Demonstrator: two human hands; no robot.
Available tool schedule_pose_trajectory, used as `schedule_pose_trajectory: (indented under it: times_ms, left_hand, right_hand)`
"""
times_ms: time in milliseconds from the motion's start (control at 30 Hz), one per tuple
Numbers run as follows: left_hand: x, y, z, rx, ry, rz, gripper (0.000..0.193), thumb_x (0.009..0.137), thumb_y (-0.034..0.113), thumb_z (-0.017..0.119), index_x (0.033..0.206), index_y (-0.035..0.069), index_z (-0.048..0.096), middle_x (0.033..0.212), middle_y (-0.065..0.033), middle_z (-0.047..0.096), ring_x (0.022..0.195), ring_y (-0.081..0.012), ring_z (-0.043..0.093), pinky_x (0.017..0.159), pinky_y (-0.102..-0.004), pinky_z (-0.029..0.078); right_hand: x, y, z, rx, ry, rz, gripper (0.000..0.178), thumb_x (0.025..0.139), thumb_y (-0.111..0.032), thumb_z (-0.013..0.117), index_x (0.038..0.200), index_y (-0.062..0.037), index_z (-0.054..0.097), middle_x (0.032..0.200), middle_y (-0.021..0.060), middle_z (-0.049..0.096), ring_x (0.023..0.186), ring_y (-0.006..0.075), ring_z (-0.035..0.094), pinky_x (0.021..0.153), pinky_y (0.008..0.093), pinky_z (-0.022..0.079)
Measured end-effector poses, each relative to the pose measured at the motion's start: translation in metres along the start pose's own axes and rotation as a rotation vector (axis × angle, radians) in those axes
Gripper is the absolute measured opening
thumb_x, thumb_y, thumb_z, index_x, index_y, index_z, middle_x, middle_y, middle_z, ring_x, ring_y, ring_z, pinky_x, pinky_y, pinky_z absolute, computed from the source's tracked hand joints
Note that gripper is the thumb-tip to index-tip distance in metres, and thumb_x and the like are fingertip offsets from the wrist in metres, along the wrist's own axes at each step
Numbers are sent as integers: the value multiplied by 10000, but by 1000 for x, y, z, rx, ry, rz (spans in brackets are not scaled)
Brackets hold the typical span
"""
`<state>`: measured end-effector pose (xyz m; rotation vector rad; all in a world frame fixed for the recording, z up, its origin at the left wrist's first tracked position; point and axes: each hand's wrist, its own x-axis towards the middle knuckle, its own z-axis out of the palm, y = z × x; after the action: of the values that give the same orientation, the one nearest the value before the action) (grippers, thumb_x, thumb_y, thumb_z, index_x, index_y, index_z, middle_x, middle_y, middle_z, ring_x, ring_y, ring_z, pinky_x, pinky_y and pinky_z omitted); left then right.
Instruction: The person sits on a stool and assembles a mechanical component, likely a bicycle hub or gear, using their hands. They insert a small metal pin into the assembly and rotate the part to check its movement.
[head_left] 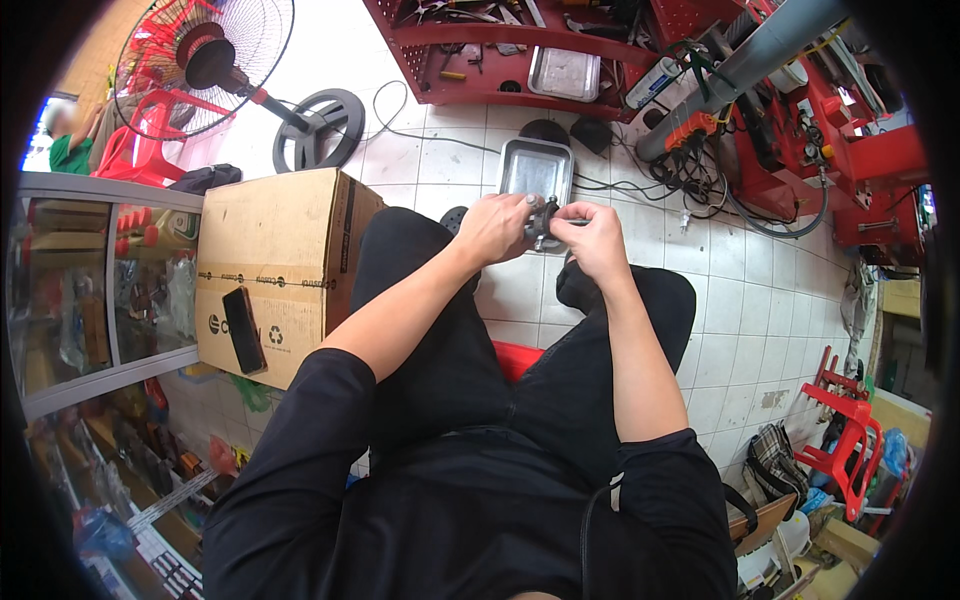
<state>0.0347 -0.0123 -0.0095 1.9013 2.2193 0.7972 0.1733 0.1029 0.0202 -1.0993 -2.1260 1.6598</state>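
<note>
Between my knees I hold a small grey-and-black metal part (542, 222) with short projections. It looks like a motor fitting, but it is too small to name. My left hand (496, 230) is closed round its left side. The thumb and fingertips of my right hand (594, 240) pinch at its right side; whether they hold a separate small piece cannot be made out. Just beyond and below the part, a shallow metal tray (537, 170) rests on the tiled floor, its near end partly hidden by my hands.
On my left stands a cardboard box (270, 230) with a phone (243, 330) on it, beside a glass cabinet (110, 280). A fan (208, 62) stands behind. Ahead is a red tool cart (480, 80); cables (650, 185) trail across the floor. A red stool (845, 440) lies right.
</note>
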Motion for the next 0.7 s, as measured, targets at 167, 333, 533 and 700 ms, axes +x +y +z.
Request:
schedule_pose_trajectory:
  times_ms: [167, 333, 533, 700]
  left_hand:
    - [0, -2, 3, 3, 41, 10, 423, 667, 223, 720, 1017, 66, 540, 786, -113, 626, 733, -297, 631, 651, -403, 495]
    - [-1, -6, 15, -149, -52, -344, 347, 720, 205, 676, 1003, 28, 581, 803, -125, 642, 739, -282, 638, 695, -361, 507]
    - [7, -18, 13, -1313, -32, -870, 231, 762, 191, 605, 915, 21, 579, 788, -98, 610, 690, -171, 625, 591, -304, 512]
    - [4, -32, 21, -1674, 35, -1027, 329, 820, 288, 495, 1035, 39, 507, 895, -109, 592, 808, -226, 614, 730, -362, 498]
  right_hand:
    - [2, 2, 0, 39, 7, 1, 234, 721, -183, 695, 835, 20, 680, 636, 69, 636, 578, 85, 566, 561, 239, 449]
    - [9, 5, -6, 411, 36, -66, 271, 820, -179, 659, 995, 23, 614, 591, -14, 556, 505, 34, 440, 471, 225, 343]
    - [27, 33, 2, 191, 62, -27, 284, 864, -266, 610, 1027, -34, 589, 634, 4, 556, 559, 72, 477, 526, 243, 377]
    - [25, 27, 18, 68, -120, -20, 367, 845, -299, 620, 1100, -40, 570, 704, 61, 596, 656, 131, 557, 621, 287, 447]
